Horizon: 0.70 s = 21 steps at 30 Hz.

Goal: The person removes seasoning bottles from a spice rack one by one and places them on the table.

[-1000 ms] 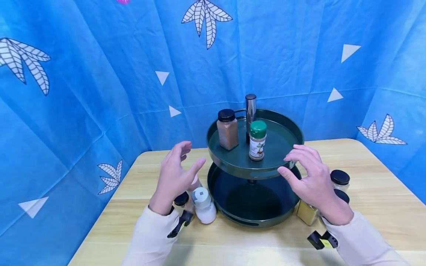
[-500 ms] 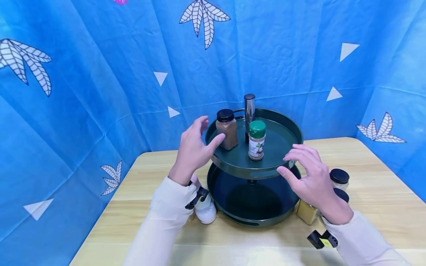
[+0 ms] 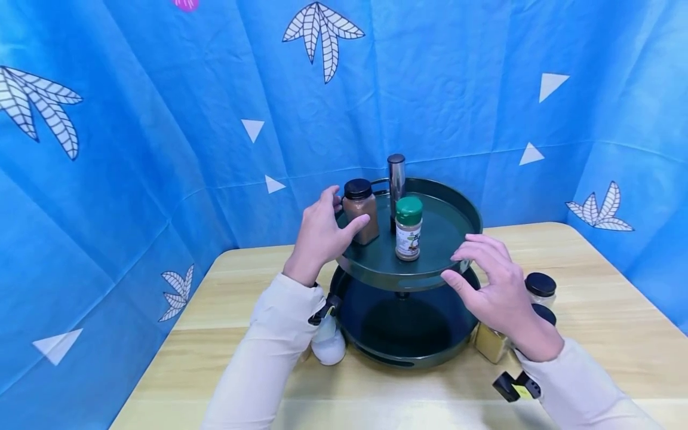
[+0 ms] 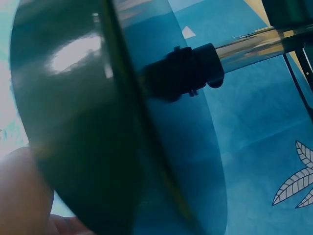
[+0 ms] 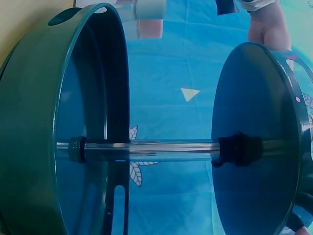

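Observation:
My left hand (image 3: 324, 232) reaches over the left side of the dark green upper tray (image 3: 376, 275). Its thumb crosses in front of a brown spice jar (image 3: 366, 233) with a black lid, and the fingers spread behind its left side. The jar stands upright on the tray. Beside it stands a small green-capped spice bottle (image 3: 408, 239), in front of the metal centre post (image 3: 396, 176). My right hand (image 3: 497, 286) hovers at the tray's right front rim, thumb and fingers apart with nothing between them. Part of my left hand (image 4: 24, 191) appears blurred beside the tray in the left wrist view.
Below, the deep lower tray (image 3: 403, 361) stands on the wooden table (image 3: 215, 358). A white bottle (image 3: 329, 349) sits at its left, partly behind my sleeve. On the right are a yellowish jar (image 3: 490, 343) and black-lidded jars (image 3: 540, 285). A blue cloth (image 3: 457, 107) hangs behind.
My left hand has moved right and up from beside the trays to the brown jar. My right hand has stayed at the rim. The whole view has shifted slightly.

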Available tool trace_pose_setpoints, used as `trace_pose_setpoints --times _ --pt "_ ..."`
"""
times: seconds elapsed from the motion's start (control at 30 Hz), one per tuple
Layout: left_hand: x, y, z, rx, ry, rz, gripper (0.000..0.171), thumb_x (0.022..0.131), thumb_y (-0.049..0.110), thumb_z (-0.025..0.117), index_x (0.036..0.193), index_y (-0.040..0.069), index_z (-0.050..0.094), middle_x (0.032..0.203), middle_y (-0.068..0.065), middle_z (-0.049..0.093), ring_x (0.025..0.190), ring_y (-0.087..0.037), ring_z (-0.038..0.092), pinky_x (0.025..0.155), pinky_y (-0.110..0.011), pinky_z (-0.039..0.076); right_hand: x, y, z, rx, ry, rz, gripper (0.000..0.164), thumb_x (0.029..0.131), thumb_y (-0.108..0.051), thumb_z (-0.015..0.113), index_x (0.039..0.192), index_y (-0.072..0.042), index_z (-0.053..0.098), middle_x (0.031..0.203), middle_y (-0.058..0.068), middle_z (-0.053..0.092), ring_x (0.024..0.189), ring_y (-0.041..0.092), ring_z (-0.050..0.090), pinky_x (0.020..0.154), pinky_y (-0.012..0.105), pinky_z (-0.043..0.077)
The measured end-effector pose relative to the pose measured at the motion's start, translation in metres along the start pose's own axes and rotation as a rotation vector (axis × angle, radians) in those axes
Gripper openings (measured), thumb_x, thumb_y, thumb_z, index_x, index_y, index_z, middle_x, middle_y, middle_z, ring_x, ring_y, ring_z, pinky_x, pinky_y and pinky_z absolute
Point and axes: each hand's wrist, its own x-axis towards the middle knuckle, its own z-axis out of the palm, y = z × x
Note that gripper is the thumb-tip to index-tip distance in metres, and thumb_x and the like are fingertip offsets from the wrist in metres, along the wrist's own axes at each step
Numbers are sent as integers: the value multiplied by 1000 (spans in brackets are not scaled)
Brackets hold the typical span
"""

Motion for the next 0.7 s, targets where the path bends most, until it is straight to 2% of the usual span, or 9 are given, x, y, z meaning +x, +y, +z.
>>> trace_pose_setpoints --times 0.2,0.4,0.7 --pt "3 0 6 27 -12 14 73 86 38 68 140 1 36 127 -20 59 109 -29 59 88 -46 55 0 -1 0 -3 -8 7 26 70 -18 81 91 -8 68 91 14 70 112 34 54 85 63 48" --pt "5 1 9 15 17 54 66 87 35 68 135 -1 41 114 -19 64 95 -28 63 77 -43 58 0 -1 -1 -6 -12 8 27 69 -15 81 91 -7 68 93 15 71 113 34 54 85 63 48" --pt "6 0 9 -7 34 58 60 86 32 70 130 -1 45 103 -17 66 82 -24 62 64 -38 57 1 -2 -2 -13 -18 17 26 69 -15 80 91 -8 68 92 14 70 112 34 54 84 64 48"
